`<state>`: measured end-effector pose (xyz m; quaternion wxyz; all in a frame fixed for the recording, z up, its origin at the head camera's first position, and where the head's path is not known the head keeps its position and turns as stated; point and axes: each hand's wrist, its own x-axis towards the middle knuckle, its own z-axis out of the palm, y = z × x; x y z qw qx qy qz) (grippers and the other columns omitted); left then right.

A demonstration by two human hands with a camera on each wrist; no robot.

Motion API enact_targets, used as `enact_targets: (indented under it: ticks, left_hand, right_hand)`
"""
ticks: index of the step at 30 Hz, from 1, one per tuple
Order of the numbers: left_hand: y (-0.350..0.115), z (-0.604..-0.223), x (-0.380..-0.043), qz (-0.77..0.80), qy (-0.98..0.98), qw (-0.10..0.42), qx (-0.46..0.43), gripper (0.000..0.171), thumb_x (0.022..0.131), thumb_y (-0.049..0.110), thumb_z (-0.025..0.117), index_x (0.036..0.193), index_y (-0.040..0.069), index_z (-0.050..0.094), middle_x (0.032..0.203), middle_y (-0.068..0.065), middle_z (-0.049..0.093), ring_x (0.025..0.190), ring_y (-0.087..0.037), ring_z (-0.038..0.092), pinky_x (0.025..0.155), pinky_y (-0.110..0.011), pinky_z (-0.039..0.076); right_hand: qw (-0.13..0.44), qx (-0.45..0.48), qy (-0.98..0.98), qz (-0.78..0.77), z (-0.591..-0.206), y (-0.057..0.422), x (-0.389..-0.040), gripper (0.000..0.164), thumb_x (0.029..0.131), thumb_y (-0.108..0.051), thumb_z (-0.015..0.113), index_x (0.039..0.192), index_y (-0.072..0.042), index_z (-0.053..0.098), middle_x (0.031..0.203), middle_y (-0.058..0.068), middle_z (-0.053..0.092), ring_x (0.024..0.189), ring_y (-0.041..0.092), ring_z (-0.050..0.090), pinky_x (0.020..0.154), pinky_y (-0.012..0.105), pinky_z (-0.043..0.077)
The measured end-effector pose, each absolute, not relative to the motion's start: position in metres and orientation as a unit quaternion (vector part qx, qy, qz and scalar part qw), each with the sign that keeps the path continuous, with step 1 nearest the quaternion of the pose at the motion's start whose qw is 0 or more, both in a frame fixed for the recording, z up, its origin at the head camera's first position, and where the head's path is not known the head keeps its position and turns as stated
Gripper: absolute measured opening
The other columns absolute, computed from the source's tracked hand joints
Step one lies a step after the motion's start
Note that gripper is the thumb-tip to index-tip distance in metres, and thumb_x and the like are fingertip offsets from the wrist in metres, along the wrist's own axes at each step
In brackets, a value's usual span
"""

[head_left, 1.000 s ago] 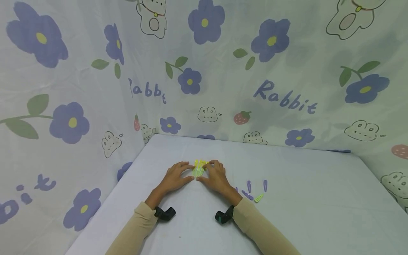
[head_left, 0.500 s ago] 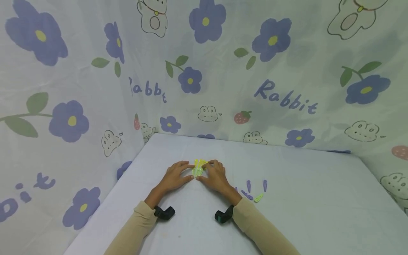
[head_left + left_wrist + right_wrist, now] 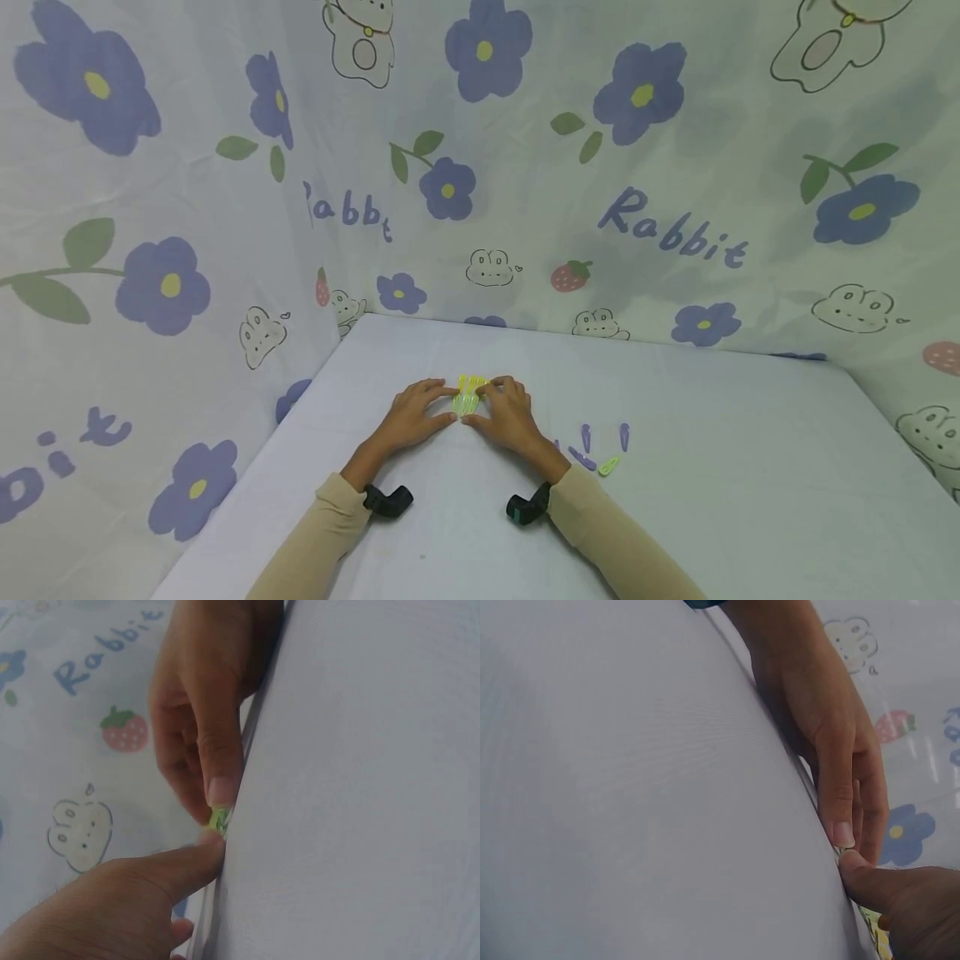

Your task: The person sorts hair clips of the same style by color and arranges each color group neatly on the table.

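Note:
Several light green snap hair clips (image 3: pixel 466 406) lie side by side in a fanned row on the white table. Yellow snap hair clips (image 3: pixel 474 382) form another row just beyond them. My left hand (image 3: pixel 411 417) is at the left end of the green row, its index fingertip at the far ends and its thumb at the near ends. From the right side, my right hand (image 3: pixel 510 415) holds the row the same way, its index finger covering some yellow clips. Both thumb tips nearly meet. In the left wrist view, a green clip (image 3: pixel 219 818) shows between the thumbs.
Right of my right hand lie several purple snap clips (image 3: pixel 586 438) and a single green clip (image 3: pixel 609 466). My right wrist partly hides one purple clip. A patterned cloth (image 3: pixel 645 208) rises behind and to the left of the white table (image 3: pixel 720 467).

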<state>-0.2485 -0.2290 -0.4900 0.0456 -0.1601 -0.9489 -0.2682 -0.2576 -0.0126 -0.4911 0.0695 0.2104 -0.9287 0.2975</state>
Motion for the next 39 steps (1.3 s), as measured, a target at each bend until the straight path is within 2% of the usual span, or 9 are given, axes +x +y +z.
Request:
enact_targets:
  ticks: [12, 26, 39]
  left_hand:
    - [-0.2309, -0.4889, -0.248, -0.262, -0.951, 0.044, -0.161, 0.046, 0.092, 0.04, 0.07, 0.135, 0.023, 0.063, 0.151, -0.014, 0.048, 0.143, -0.041, 0.038, 0.109, -0.065, 0.031]
    - [-0.23, -0.4899, -0.248, -0.263, -0.95, 0.044, -0.16, 0.046, 0.093, 0.039, 0.07, 0.135, 0.023, 0.062, 0.152, -0.013, 0.048, 0.144, -0.04, 0.037, 0.109, -0.064, 0.031]
    - [-0.2297, -0.4888, -0.2481, -0.264, -0.95, 0.043, -0.16, 0.046, 0.092, 0.039, 0.07, 0.135, 0.023, 0.063, 0.151, -0.013, 0.048, 0.144, -0.04, 0.038, 0.109, -0.064, 0.031]
  right_hand:
    - [0.071, 0.219, -0.928, 0.293, -0.4937, -0.0155, -0.2603, 0.054, 0.083, -0.051, 0.077, 0.125, -0.019, 0.066, 0.141, 0.017, 0.05, 0.129, 0.038, 0.045, 0.1, 0.054, 0.037]
    - [0.085, 0.227, -0.926, 0.291, -0.4956, -0.0182, -0.2617, 0.055, 0.084, -0.054, 0.075, 0.124, -0.018, 0.067, 0.14, 0.016, 0.051, 0.128, 0.037, 0.045, 0.1, 0.054, 0.035]
    - [0.075, 0.225, -0.927, 0.29, -0.4937, -0.0182, -0.2631, 0.057, 0.084, -0.055, 0.074, 0.128, -0.019, 0.065, 0.142, 0.015, 0.049, 0.129, 0.037, 0.044, 0.102, 0.055, 0.034]
